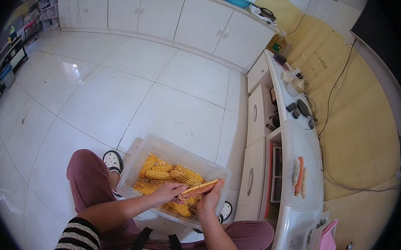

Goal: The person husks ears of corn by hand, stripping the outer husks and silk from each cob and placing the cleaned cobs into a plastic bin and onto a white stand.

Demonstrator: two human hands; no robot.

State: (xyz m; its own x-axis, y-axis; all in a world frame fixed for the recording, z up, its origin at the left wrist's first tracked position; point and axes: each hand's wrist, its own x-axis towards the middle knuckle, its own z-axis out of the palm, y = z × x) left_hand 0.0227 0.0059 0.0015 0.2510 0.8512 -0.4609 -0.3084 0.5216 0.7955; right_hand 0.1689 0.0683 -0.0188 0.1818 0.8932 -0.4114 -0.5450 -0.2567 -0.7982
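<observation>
A partly shelled corn cob (199,189) lies slanted between my hands, above a clear plastic bin. Yellow kernels line its upper edge, and its lower side is bare and reddish. My right hand (210,197) grips the far right end. At the lower left end, the fingers of my left hand (170,193) close on the cob, the fingertips partly hidden. The translucent bin (181,146) stands between my legs. Several yellow corn ears (158,174) and loose kernels (137,186) lie inside it.
Right of me runs a white cabinet (307,143) with three stripped cobs (299,176) on top. Small electronics and cables lie farther along it. My shoes (113,160) flank the bin on the tiled floor (101,93). White cupboards (159,14) line the far wall.
</observation>
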